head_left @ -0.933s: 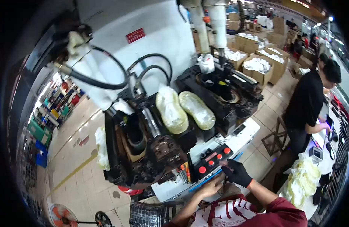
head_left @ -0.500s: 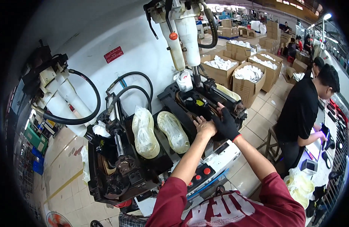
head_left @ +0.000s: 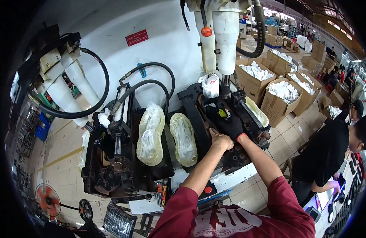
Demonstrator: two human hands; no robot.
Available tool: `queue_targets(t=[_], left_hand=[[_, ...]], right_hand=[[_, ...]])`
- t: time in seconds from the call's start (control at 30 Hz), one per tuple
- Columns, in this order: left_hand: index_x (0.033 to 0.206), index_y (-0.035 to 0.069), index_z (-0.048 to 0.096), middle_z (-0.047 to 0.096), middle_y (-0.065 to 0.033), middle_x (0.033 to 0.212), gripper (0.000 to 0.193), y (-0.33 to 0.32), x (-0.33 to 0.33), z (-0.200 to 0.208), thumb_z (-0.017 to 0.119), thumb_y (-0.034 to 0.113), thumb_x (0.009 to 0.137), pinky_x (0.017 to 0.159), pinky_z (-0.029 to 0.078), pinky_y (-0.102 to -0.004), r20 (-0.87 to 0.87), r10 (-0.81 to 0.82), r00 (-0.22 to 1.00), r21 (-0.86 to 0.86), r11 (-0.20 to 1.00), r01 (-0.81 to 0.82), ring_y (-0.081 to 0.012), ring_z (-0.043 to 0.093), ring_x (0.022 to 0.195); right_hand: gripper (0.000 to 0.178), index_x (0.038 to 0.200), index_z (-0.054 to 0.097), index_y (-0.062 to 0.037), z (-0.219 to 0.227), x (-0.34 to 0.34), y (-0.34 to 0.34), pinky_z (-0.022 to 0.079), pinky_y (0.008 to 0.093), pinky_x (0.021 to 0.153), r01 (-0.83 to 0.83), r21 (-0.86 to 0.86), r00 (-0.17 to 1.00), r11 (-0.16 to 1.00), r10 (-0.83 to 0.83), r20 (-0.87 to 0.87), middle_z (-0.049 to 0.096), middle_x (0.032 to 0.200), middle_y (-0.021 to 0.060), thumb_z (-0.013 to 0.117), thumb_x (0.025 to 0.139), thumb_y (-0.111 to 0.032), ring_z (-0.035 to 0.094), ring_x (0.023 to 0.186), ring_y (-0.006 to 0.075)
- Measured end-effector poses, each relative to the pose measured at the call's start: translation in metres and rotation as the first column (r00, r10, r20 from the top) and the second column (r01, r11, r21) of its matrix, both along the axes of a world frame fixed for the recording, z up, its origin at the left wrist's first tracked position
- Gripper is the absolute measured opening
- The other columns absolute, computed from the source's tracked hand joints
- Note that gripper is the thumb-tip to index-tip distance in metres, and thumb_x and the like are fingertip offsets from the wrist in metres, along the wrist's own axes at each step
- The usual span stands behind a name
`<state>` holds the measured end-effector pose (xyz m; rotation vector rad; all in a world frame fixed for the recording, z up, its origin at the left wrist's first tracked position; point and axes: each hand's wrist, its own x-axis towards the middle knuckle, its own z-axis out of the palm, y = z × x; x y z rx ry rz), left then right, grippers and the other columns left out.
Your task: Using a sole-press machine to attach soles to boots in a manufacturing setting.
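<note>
My bare left hand (head_left: 221,141) rests at the near edge of the right-hand press station (head_left: 187,104), a finger stretched out against its dark inner side. Beside it my right hand (head_left: 231,126), in a black glove with a red band at the wrist, reaches into the station. Its fingers blend into the dark parts there. Just beyond the glove lies a dark shoe-like piece with a yellow-green patch (head_left: 223,113). To the left, two yellowish shoe-shaped pieces (head_left: 150,137) (head_left: 183,139) wrapped in clear plastic lie on the machine top.
White press cylinders (head_left: 224,37) hang above the right station. Another station (head_left: 119,158) with a black hose stands left. Cardboard boxes (head_left: 283,95) of white pieces stand at the right. A person in black (head_left: 323,154) works at a bench there. A fan (head_left: 48,200) is low left.
My view has shifted, so the machine appears farther left and the co-worker farther right. My gloved right hand has moved deeper into the station; my left hand stays at its near edge.
</note>
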<state>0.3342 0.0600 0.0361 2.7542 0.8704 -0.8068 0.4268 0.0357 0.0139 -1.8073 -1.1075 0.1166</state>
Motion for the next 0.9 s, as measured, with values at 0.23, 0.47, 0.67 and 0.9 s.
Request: queue_targets(t=[0.23,0.47,0.67,0.9], left_hand=[[0.153,0.025,0.045,0.018,-0.0224,0.166,0.07,0.001,0.002,-0.011,0.02,0.063,0.101,0.121,-0.005,-0.0629,0.106,0.041,0.994,0.003,0.999,-0.042,-0.0489,0.005,0.153],[0.154,0.044,0.037,0.016,-0.0161,0.168,0.059,-0.004,0.007,-0.02,0.022,0.064,0.101,0.12,-0.007,-0.0646,0.156,-0.031,0.987,0.01,1.0,0.03,-0.0487,0.002,0.153],[0.15,0.019,0.05,0.031,-0.0183,0.163,0.077,0.014,-0.024,-0.024,0.026,0.07,0.097,0.123,-0.001,-0.0587,0.333,-0.025,0.942,-0.018,0.999,0.033,-0.0435,0.015,0.153],[0.149,0.003,0.041,0.058,-0.021,0.134,0.069,-0.016,-0.104,0.009,0.044,0.055,0.103,0.104,0.049,-0.0492,0.262,0.897,0.356,-0.901,0.095,0.423,-0.0359,0.06,0.122]], right_hand=[[0.048,0.114,0.069,-0.0076,0.013,0.032,0.027,0.055,0.0453,0.083,0.057,0.106,0.994,0.993,-0.066,0.085,0.073,0.104,0.0206,0.077,0.081,-0.041,0.069,0.1,0.0396],[0.044,0.105,0.071,-0.0029,0.007,0.076,0.0,0.055,0.0407,0.079,0.105,0.079,0.983,0.991,-0.115,0.14,0.074,0.098,0.0204,0.076,0.084,-0.041,0.072,0.093,0.0333],[0.028,0.107,0.073,0.0016,0.094,0.001,-0.077,0.052,0.0289,0.074,0.075,0.25,0.87,0.965,0.058,-0.489,0.074,0.094,0.0057,0.072,0.091,-0.021,0.065,0.082,0.011],[0.03,0.116,0.071,0.0023,0.141,-0.104,-0.229,0.054,0.0279,0.077,0.345,0.28,0.767,0.896,-0.097,-0.634,0.074,0.099,0.0068,0.07,0.093,-0.018,0.067,0.086,0.0132]])
